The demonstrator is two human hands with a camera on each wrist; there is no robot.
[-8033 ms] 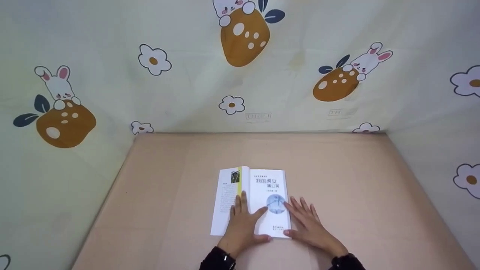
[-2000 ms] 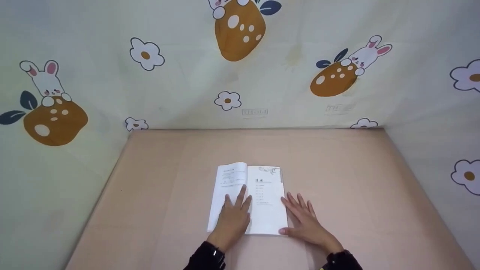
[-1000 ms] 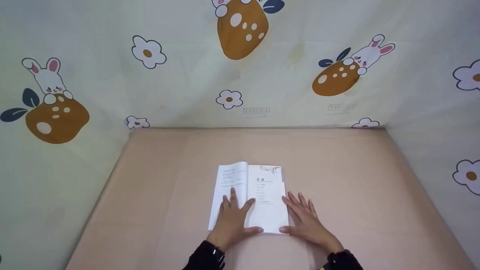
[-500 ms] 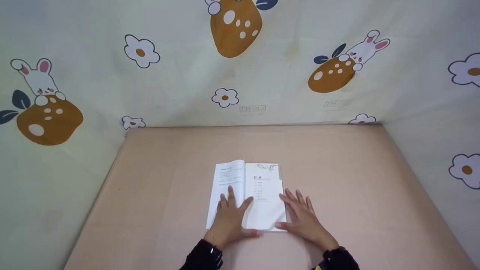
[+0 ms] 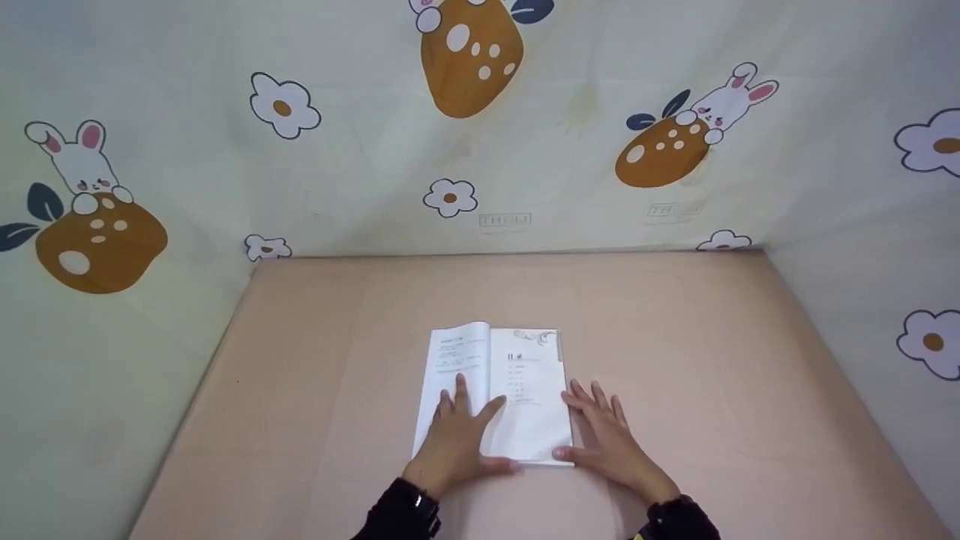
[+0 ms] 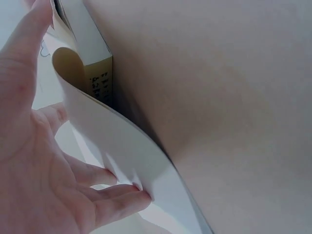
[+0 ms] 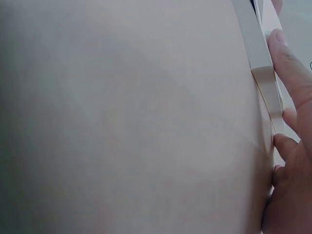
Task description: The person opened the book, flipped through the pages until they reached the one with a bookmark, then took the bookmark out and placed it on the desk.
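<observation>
An open book (image 5: 531,435) lies on the table in the head view, with printed text on its left page and a short list on its right page. My left hand (image 5: 452,448) rests spread on the left page, its thumb by the right page's lower edge. In the left wrist view its fingertips press on the curved white page (image 6: 112,131). My right hand (image 5: 613,444) lies at the book's right edge with thumb over the lower corner. In the right wrist view its fingers are against the thick page block (image 7: 254,41).
The tan tabletop (image 5: 675,337) extends around the book. A pale cloth wall (image 5: 367,150) printed with rabbits, orange fruit and flowers encloses the back and both sides. Black cuffs (image 5: 401,510) cover both wrists.
Eight seconds ago the book lay at its title page; two seconds ago the list page showed. My left hand has since spread its thumb towards the lower edge. The right hand barely moved.
</observation>
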